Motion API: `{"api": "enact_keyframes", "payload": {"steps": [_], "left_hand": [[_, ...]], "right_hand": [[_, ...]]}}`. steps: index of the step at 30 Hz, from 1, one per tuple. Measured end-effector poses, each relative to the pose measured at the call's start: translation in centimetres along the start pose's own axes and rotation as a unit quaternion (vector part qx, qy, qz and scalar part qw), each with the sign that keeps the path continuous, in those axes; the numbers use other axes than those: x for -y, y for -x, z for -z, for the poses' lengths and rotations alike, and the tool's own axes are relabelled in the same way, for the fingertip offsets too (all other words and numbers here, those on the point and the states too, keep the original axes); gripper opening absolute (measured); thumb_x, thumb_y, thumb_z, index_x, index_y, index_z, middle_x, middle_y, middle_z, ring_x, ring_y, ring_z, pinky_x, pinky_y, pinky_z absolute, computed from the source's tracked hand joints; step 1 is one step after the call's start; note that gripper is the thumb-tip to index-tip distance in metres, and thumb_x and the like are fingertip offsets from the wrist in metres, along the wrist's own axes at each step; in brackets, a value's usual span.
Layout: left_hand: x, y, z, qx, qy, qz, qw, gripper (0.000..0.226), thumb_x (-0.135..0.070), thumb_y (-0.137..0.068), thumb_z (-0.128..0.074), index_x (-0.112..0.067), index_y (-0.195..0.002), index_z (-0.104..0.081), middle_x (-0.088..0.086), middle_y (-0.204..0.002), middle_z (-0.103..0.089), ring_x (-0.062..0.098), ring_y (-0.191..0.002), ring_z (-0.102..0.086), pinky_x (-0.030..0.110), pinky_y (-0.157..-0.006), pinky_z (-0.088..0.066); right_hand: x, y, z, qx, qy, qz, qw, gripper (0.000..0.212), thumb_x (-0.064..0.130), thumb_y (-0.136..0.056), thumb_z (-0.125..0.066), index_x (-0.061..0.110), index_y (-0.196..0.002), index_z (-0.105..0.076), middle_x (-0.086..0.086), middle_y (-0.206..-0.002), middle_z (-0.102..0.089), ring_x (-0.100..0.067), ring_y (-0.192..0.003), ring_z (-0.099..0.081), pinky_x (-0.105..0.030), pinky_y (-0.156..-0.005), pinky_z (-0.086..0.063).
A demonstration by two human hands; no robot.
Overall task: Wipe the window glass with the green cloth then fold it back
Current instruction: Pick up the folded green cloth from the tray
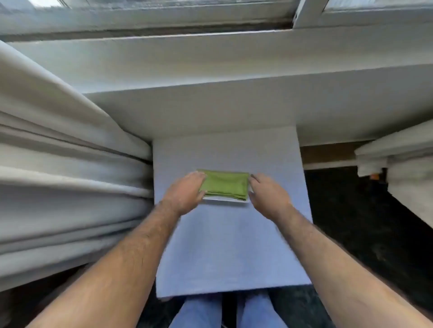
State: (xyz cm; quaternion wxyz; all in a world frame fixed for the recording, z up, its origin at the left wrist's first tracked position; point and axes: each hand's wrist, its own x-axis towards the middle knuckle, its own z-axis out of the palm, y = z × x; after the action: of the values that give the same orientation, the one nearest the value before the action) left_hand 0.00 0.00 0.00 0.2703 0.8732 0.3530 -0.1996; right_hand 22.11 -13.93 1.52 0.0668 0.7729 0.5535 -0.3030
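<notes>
A folded green cloth (225,185) lies on a small white plate (225,200) on a light blue-covered table (229,245). My left hand (186,193) rests against the cloth's left edge, fingers spread and partly over it. My right hand (267,196) sits at the cloth's right edge, fingertips touching it. Neither hand has lifted the cloth. The window glass (164,2) shows only as a strip at the very top, above the white sill (210,58).
Pale curtains (58,175) hang in folds close on the left of the table. More pale fabric (398,159) is at the right, over a dark floor (363,222). My legs in blue jeans (199,311) show below the table's near edge.
</notes>
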Motion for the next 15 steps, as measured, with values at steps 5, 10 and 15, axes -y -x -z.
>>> {"api": "enact_keyframes", "payload": {"steps": [5,10,15], "left_hand": [[3.0,-4.1,-6.1,0.005,-0.054,-0.004,0.999,0.058,-0.022,-0.105,-0.051,-0.004,-0.159,-0.035,0.015,-0.171,-0.031,0.029,-0.161,-0.027,0.038,-0.134,-0.019],[3.9,-7.7,-8.6,-0.021,-0.091,0.007,0.996,0.059,-0.003,-0.101,-0.043,0.003,-0.158,-0.033,0.023,-0.169,-0.03,0.037,-0.159,-0.028,0.043,-0.133,-0.021],[3.4,-9.3,-9.3,-0.036,-0.132,0.025,0.99,0.052,0.001,-0.093,-0.046,-0.002,-0.145,-0.05,0.019,-0.145,-0.058,0.039,-0.134,-0.053,0.047,-0.11,-0.045]], "right_hand": [[-0.6,-4.4,-6.0,0.019,0.011,0.006,1.0,0.05,0.012,-0.1,-0.053,0.003,-0.149,-0.05,-0.016,-0.158,-0.048,-0.036,-0.142,-0.051,-0.045,-0.116,-0.048],[-1.2,-8.5,-8.7,-0.002,-0.01,-0.009,1.0,0.057,0.016,-0.104,-0.052,0.001,-0.157,-0.04,-0.015,-0.165,-0.04,-0.034,-0.149,-0.043,-0.046,-0.115,-0.048],[-0.8,-10.0,-10.3,-0.005,0.038,-0.025,0.999,0.049,0.003,-0.099,-0.052,0.002,-0.148,-0.046,-0.017,-0.146,-0.055,-0.037,-0.136,-0.05,-0.047,-0.102,-0.052]]}}
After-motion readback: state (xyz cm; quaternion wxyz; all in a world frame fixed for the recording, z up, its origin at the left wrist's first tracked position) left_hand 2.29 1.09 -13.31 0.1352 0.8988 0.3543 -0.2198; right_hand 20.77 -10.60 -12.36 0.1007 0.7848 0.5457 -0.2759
